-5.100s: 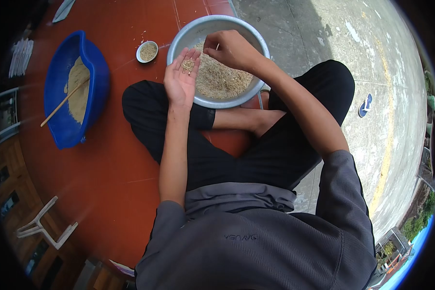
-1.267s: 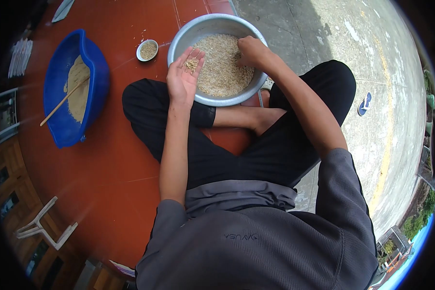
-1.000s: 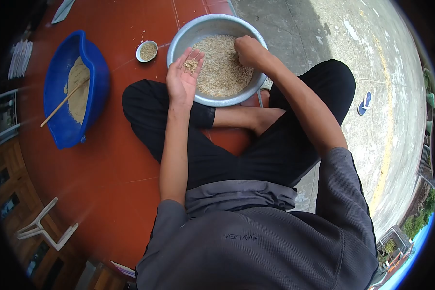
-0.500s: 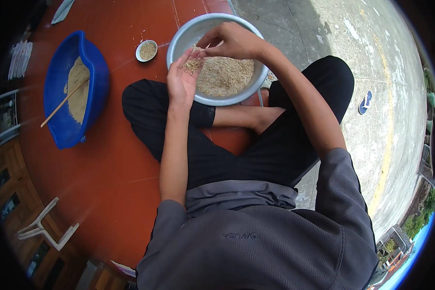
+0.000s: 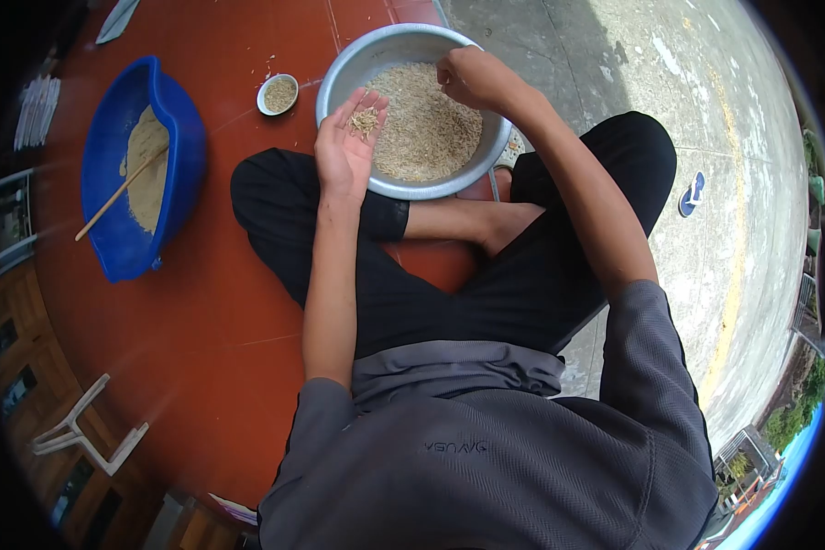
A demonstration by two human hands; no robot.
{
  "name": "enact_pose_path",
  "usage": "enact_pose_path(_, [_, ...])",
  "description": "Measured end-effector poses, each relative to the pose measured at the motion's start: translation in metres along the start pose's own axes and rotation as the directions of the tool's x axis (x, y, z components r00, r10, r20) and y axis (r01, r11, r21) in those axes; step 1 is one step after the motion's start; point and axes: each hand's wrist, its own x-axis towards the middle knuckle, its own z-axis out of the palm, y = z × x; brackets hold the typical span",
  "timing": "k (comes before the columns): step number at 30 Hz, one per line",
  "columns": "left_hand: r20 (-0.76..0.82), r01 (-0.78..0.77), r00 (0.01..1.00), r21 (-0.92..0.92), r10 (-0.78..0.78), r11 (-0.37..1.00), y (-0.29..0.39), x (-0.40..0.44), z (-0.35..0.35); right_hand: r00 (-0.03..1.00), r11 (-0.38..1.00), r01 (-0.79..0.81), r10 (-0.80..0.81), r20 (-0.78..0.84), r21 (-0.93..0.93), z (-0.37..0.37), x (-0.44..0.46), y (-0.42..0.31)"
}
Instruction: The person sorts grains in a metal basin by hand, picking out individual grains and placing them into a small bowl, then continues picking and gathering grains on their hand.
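A wide metal basin (image 5: 337,84) in front of my crossed legs holds a layer of pale brown husky grain (image 5: 431,137), perhaps unhusked rice. My left hand (image 5: 344,156) is palm up at the basin's left rim, cupping a small heap of grains (image 5: 364,121) on its fingers and palm. Over the right side of the basin, my right hand (image 5: 472,78) is closed with fingers curled downward. Whatever it may pinch is hidden from view. The two hands are apart.
Left of the basin stands a small white bowl (image 5: 277,95) of grain, with a few grains spilled beside it. Farther left is a blue tub (image 5: 188,137) with tan powder and a wooden stick (image 5: 119,192). A blue sandal (image 5: 692,194) lies on the concrete at right.
My right hand has moved away from my left palm, rightward over the basin, and its fingers have closed. The left hand stays in place with the grains.
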Motion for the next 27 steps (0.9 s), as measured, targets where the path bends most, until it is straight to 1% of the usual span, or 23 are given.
enact_pose_path(2, [0.000, 0.002, 1.000, -0.003, -0.002, 1.000, 0.000, 0.001, 0.001, 0.989, 0.997, 0.081, -0.079, 0.122, -0.014, 0.003, 0.001, -0.004])
enact_pose_path(5, [-0.011, 0.000, 1.000, -0.006, 0.000, 1.000, 0.000, 0.001, 0.001, 0.980, 0.992, 0.128, -0.125, 0.157, -0.006, 0.010, -0.003, -0.011])
enact_pose_path(8, [-0.024, -0.005, 1.000, -0.009, 0.005, 1.000, 0.000, 0.000, 0.003, 0.947, 0.985, 0.170, -0.164, 0.276, 0.000, 0.010, -0.005, -0.009])
enact_pose_path(11, [-0.021, -0.008, 1.000, 0.003, 0.008, 1.000, 0.000, 0.000, 0.003, 0.920, 0.988, 0.149, -0.129, 0.370, -0.026, 0.009, -0.009, -0.015])
enact_pose_path(14, [-0.017, -0.007, 1.000, 0.004, 0.008, 1.000, -0.001, 0.001, 0.002, 0.908, 0.983, 0.184, -0.166, 0.386, -0.011, 0.023, -0.009, -0.009])
enact_pose_path(17, [-0.013, -0.005, 1.000, -0.002, 0.005, 1.000, -0.001, 0.001, 0.001, 0.898, 0.985, 0.171, -0.142, 0.417, -0.032, 0.025, -0.013, -0.020])
enact_pose_path(20, [-0.010, -0.005, 1.000, -0.003, 0.005, 1.000, -0.001, 0.001, 0.001, 0.911, 0.976, 0.215, -0.188, 0.367, -0.033, 0.037, -0.012, -0.015])
enact_pose_path(23, [-0.004, -0.006, 1.000, -0.007, 0.006, 1.000, -0.002, 0.002, 0.000, 0.907, 0.985, 0.171, -0.149, 0.395, -0.020, 0.039, -0.009, -0.017])
enact_pose_path(26, [0.000, -0.007, 1.000, -0.003, 0.007, 1.000, -0.002, 0.002, 0.000, 0.894, 0.987, 0.155, -0.156, 0.420, 0.035, 0.031, -0.010, -0.022])
enact_pose_path(27, [-0.001, -0.006, 1.000, -0.001, 0.006, 1.000, -0.002, 0.001, 0.000, 0.889, 0.989, 0.147, -0.140, 0.437, 0.017, 0.030, -0.008, -0.023])
